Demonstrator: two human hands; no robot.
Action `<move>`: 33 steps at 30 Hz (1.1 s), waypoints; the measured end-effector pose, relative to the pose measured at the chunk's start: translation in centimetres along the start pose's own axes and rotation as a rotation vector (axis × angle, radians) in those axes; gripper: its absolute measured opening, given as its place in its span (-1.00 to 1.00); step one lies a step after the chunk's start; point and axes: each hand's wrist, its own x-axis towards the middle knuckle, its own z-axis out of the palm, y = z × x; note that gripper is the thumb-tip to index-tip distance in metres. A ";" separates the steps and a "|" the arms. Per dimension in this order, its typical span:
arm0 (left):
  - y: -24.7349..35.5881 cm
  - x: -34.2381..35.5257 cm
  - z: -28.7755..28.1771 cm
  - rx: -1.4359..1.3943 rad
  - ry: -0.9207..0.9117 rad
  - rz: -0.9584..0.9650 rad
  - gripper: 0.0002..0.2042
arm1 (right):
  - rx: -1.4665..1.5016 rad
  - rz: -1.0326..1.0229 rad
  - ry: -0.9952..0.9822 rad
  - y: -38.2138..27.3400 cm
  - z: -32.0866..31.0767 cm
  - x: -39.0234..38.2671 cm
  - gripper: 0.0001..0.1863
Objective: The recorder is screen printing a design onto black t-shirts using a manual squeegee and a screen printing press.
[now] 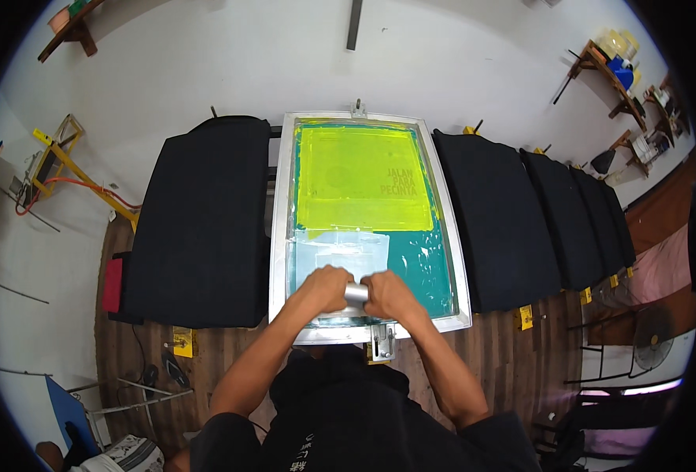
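Observation:
Both my hands grip the silver bar of a squeegee (356, 293), near the front end of a screen printing frame. My left hand (324, 289) is closed on one part of the bar and my right hand (389, 295) on another, with bare metal between them. The silver screen frame (456, 287) lies lengthwise in front of me. Bright yellow-green (356, 177) with faint lettering covers the far part of its mesh; the nearer part is teal (419, 271). A pale blue-white patch (324, 250) lies just beyond my hands. The squeegee's blade is hidden.
A board in black fabric (202, 228) stands left of the frame, several more (501, 228) to the right. A metal clamp (383, 344) holds the frame's near edge. Sandals (175, 370) lie on the wooden floor. Wall shelves (611, 82) and a fan (653, 338) are at right.

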 end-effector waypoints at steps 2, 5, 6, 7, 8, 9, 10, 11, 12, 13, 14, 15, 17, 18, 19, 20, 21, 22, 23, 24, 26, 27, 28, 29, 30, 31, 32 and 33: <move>0.7 -1.4 -0.1 -0.015 -0.067 -0.003 -0.68 | -0.004 -0.007 -0.041 -0.6 0.2 -1.0 -0.74; 0.0 -0.6 -1.6 -0.062 -0.189 -0.034 -0.72 | 0.029 0.008 -0.133 -0.5 0.0 0.0 -0.70; -0.5 -0.3 -2.2 -0.040 -0.139 -0.027 -0.73 | 0.005 -0.033 -0.133 -0.5 -0.5 1.1 -0.70; -1.5 0.2 -2.6 -0.016 -0.118 -0.022 -0.73 | -0.017 -0.072 -0.136 -0.9 -1.0 2.1 -0.69; -2.4 0.7 -3.2 0.008 -0.098 -0.016 -0.72 | -0.002 -0.050 -0.125 -1.6 -1.8 3.4 -0.70; -2.1 0.4 -4.4 -0.016 -0.038 -0.061 -0.72 | -0.043 -0.044 -0.085 -2.4 -2.5 4.3 -0.70; -2.3 0.4 -4.5 -0.037 0.048 -0.085 -0.72 | -0.056 -0.019 -0.054 -2.6 -2.4 5.5 -0.71; -2.6 0.5 -4.4 -0.059 0.135 -0.108 -0.72 | -0.070 0.006 -0.023 -2.2 -2.0 6.3 -0.71; -3.6 0.5 -3.2 -0.083 0.224 -0.077 -0.74 | -0.089 -0.039 -0.004 -2.1 -1.4 6.6 -0.71; -4.0 0.4 -2.1 -0.094 0.258 -0.057 -0.73 | -0.108 -0.080 0.016 -1.8 -0.8 6.8 -0.71; -4.3 0.0 -0.6 -0.106 0.291 -0.036 -0.73 | -0.074 -0.087 0.068 -1.5 0.4 6.1 -0.68; -3.9 -1.2 0.8 -0.132 0.378 -0.016 -0.67 | -0.091 -0.091 0.110 -1.6 1.6 5.0 -0.63; -2.7 -4.1 3.5 -0.069 0.440 0.015 -0.53 | -0.009 -0.119 0.169 -2.6 3.4 1.2 -0.49; -2.1 -5.3 5.3 -0.033 0.412 -0.002 -0.52 | -0.070 -0.108 0.158 -3.3 3.9 -0.8 -0.41; -1.4 -6.7 7.0 -0.014 0.473 -0.004 -0.56 | -0.031 -0.099 0.121 -4.1 4.1 -2.7 -0.35; -0.1 -8.0 7.3 -0.024 0.480 0.016 -0.57 | -0.008 -0.071 0.102 -4.7 3.7 -4.2 -0.37; 0.8 -8.7 7.1 -0.074 0.450 0.017 -0.60 | -0.015 -0.075 0.095 -4.8 3.7 -5.2 -0.42; 1.3 -9.3 6.8 -0.123 0.419 0.013 -0.63 | -0.020 -0.083 0.086 -4.8 3.5 -5.8 -0.46; 1.5 -9.4 6.1 -0.124 0.416 0.016 -0.63 | -0.018 -0.090 0.065 -4.8 2.8 -5.6 -0.50; 1.6 -9.0 5.1 -0.161 0.366 -0.001 -0.66 | -0.015 -0.074 0.023 -4.6 2.2 -5.1 -0.54; 1.0 -7.3 3.0 -0.170 0.308 -0.016 -0.74 | -0.072 -0.044 -0.029 -3.9 1.3 -2.9 -0.64; 0.7 -5.7 1.7 -0.144 0.244 -0.044 -0.75 | -0.052 -0.089 0.026 -2.5 1.4 -1.4 -0.59; -0.3 -4.2 1.2 -0.127 0.292 -0.020 -0.76 | -0.098 -0.086 0.064 -2.1 0.7 0.3 -0.63; -1.5 -2.8 0.5 -0.126 0.334 0.003 -0.77 | -0.120 -0.043 0.057 -2.6 -0.4 2.1 -0.66; -1.7 -1.4 -0.6 -0.094 0.327 -0.030 -0.75 | -0.114 -0.043 0.068 -2.3 -1.4 3.5 -0.69; -2.2 0.0 -1.4 -0.118 0.303 -0.058 -0.74 | -0.094 -0.035 0.081 -1.8 -1.7 4.8 -0.69; -3.0 0.9 -1.4 -0.128 0.295 -0.060 -0.72 | -0.084 -0.008 0.064 -1.8 -1.7 5.6 -0.69; -3.5 1.6 -1.6 -0.140 0.290 -0.063 -0.70 | -0.076 0.016 0.045 -1.6 -1.6 6.4 -0.68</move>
